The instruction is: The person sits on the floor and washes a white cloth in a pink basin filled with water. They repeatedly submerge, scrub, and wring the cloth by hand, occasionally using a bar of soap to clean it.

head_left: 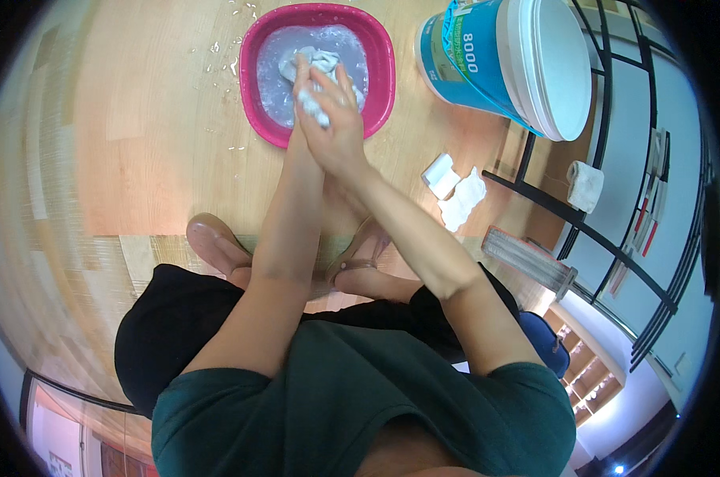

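A pink plastic basin (382, 95) of cloudy, sudsy water stands on the floor in front of me. Above the water my left hand (302, 83) and my right hand (338, 127) are pressed together around a wet white cloth (320, 60). Part of the cloth bulges out beyond the fingertips over the water. White stuff, foam or more cloth, shows between the palms. My right hand covers much of the left, whose fingers are mostly hidden.
Water drops dot the wooden floor left of the basin. A blue-and-white bucket (487, 63) stands to its right. Below the bucket lie a small white packet (439, 176) and a crumpled white sheet (463, 199). A black metal rack (535, 195) with a white towel (585, 187) is farther right.
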The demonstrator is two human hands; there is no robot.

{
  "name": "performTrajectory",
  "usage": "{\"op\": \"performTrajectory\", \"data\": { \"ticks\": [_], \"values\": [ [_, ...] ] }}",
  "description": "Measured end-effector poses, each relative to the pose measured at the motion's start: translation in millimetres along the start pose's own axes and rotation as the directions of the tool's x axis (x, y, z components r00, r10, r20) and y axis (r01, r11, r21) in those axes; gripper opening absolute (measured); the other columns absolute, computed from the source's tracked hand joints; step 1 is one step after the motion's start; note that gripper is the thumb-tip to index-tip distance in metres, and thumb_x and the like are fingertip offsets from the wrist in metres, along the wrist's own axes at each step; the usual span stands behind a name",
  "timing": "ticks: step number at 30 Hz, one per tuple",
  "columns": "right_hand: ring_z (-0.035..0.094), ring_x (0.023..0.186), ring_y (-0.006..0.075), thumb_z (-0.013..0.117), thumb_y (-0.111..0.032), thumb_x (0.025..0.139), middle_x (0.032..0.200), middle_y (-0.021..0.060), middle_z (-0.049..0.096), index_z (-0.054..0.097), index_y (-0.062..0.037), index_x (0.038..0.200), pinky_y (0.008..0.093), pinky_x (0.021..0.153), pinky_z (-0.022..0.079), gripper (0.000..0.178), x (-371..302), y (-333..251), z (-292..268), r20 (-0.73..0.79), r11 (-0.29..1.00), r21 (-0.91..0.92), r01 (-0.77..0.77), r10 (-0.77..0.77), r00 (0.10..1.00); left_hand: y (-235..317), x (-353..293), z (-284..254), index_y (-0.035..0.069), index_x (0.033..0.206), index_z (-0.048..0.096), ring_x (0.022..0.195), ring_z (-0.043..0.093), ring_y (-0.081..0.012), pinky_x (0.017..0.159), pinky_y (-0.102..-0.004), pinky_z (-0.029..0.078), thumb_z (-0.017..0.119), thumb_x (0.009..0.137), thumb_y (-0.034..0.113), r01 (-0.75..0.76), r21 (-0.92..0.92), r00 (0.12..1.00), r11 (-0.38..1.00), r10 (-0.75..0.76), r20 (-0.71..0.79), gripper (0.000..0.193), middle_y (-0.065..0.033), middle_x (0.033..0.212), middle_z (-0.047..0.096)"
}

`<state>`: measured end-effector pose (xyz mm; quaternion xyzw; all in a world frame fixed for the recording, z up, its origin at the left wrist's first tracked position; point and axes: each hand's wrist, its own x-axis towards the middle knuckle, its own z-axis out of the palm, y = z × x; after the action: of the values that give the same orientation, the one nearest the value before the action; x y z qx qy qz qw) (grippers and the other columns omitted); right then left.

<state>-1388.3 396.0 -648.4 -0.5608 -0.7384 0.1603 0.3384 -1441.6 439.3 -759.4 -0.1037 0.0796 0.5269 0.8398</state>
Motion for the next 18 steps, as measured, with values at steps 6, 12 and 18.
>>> {"op": "performTrajectory", "data": {
  "ticks": [6, 12, 18],
  "values": [
    [0.055, 0.113, 0.0354, 0.054, -0.011, 0.083, 0.121, 0.0154, 0.059, 0.062, -0.0064, 0.112, 0.04, 0.095, 0.043, 0.031, 66.4, 73.8, 3.9, 0.094, 0.783, 0.32, -0.533, 0.534, 0.84, -32.1, 12.7, 31.0, 0.009, 0.117, 0.051, 0.089, 0.063, -0.0195, 0.077, -0.0349, 0.054, 0.049, 0.092, 0.028, -0.077, 0.1, 0.939, 0.992, 0.106, -0.326, 0.031, -0.0062, 0.102, 0.062],
    [0.027, 0.135, 0.0372, 0.055, -0.006, 0.076, 0.134, 0.018, 0.048, 0.065, -0.0077, 0.111, 0.043, 0.11, 0.026, 0.035, -4.3, 19.8, 2.6, 0.122, 0.992, 0.083, -0.099, 0.088, 0.989, -37.5, 22.2, -12.6, 0.009, 0.111, 0.055, 0.089, 0.063, -0.0199, 0.079, -0.0349, 0.053, 0.047, 0.094, 0.026, -0.115, -0.072, 0.993, 0.991, 0.116, 0.006, 0.025, -0.0067, 0.102, 0.062],
    [0.062, 0.102, 0.0292, 0.049, -0.009, 0.083, 0.105, 0.0178, 0.066, 0.064, -0.0043, 0.109, 0.0327, 0.089, 0.047, 0.031, 64.4, 61.6, 1.5, 0.104, 0.836, 0.159, -0.525, 0.514, 0.851, -25.1, 9.8, 31.2, 0.008, 0.109, 0.054, 0.088, 0.062, -0.0175, 0.077, -0.0325, 0.053, 0.048, 0.094, 0.033, -0.115, 0.116, 0.929, 0.987, 0.149, -0.339, 0.029, -0.006, 0.099, 0.062]
  ]
}}
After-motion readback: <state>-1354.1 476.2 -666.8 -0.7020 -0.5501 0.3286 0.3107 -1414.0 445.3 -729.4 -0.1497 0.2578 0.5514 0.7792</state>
